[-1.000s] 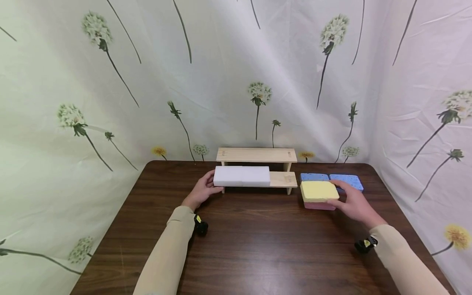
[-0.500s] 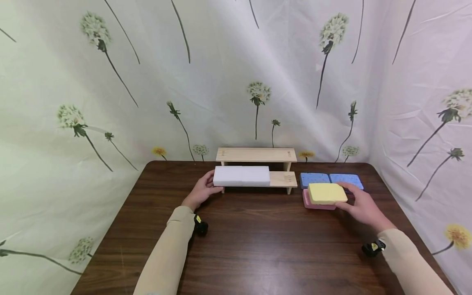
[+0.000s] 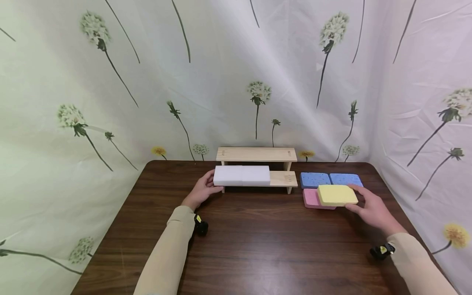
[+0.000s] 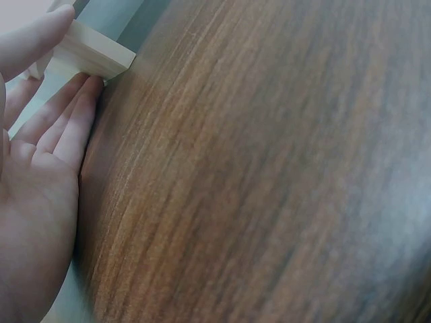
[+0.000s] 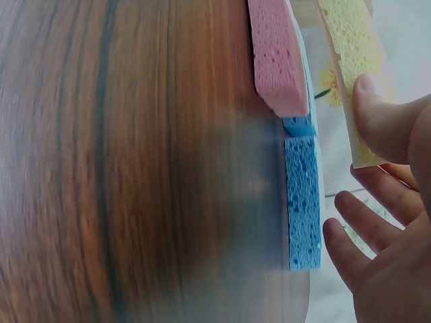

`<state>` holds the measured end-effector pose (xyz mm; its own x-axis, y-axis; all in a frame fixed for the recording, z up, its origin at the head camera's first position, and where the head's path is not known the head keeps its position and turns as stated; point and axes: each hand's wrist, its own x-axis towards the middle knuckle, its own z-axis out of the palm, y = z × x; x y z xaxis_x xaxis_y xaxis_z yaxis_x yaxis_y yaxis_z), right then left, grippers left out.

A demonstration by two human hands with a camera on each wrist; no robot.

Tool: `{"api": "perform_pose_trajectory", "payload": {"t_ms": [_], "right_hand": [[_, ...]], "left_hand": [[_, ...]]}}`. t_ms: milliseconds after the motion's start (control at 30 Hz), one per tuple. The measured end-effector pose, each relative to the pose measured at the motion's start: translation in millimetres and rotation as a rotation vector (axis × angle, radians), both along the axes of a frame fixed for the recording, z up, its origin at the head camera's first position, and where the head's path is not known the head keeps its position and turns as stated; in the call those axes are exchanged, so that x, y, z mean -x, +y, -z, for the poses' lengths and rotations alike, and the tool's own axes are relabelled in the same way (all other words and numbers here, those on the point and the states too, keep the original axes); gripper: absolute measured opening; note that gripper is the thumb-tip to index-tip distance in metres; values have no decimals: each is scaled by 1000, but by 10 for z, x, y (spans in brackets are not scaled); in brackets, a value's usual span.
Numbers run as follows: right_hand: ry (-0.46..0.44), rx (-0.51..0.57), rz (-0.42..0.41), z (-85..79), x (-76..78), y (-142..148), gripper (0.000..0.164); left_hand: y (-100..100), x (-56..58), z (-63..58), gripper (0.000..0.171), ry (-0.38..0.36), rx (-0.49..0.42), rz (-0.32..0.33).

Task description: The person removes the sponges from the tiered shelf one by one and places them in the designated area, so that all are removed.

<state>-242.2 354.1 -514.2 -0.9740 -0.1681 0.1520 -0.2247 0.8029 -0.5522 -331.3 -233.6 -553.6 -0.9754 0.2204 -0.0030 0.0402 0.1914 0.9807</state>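
My right hand (image 3: 374,211) pinches a yellow sponge (image 3: 337,195) at its right end, thumb on one face and fingers on the other. The sponge is raised and overlaps a pink sponge (image 3: 311,197) in the head view. Beyond lie two blue sponges (image 3: 315,179), side by side on the table; the right wrist view shows the pores of the nearer blue sponge (image 5: 303,202). My left hand (image 3: 203,189) holds the left end of a two-step wooden shelf (image 3: 283,178), thumb in front. Two white rectangular blocks (image 3: 241,175) sit end to end on its lower step.
The shelf's bare upper step (image 3: 256,154) stands at the back of the dark wooden table (image 3: 258,246). A flower-printed cloth (image 3: 221,82) hangs close behind the table and along both sides. The sponges lie right of the shelf, near the back right corner.
My right hand has lifted the yellow sponge off the pink one and shifted it to the right, uncovering the pink sponge's left part. The left hand and shelf have stayed put.
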Motion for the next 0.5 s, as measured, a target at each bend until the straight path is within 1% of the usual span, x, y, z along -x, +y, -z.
{"api": "perform_pose_trajectory", "payload": {"t_ms": [100,200,267,333,433,500], "right_hand": [[2,-1,16,1,-18,55,75],[4,-6,34,2,-30,110,75],[4,-9,43,4,-36,144,74],[9,-15,48,11,-42,179,74],[22,-19,51,28,-51,232,72],[40,-22,52,44,-54,276,71]], "left_hand": [[14,-36,-101,82,-16,-14,9],[35,-101,-223,80,-8,-3,14],[43,-122,-262,80,-9,3,14],[36,-104,-227,81,-15,3,11],[15,-41,-111,83,-26,-6,5],[10,-5,-36,84,-17,-11,0]]}}
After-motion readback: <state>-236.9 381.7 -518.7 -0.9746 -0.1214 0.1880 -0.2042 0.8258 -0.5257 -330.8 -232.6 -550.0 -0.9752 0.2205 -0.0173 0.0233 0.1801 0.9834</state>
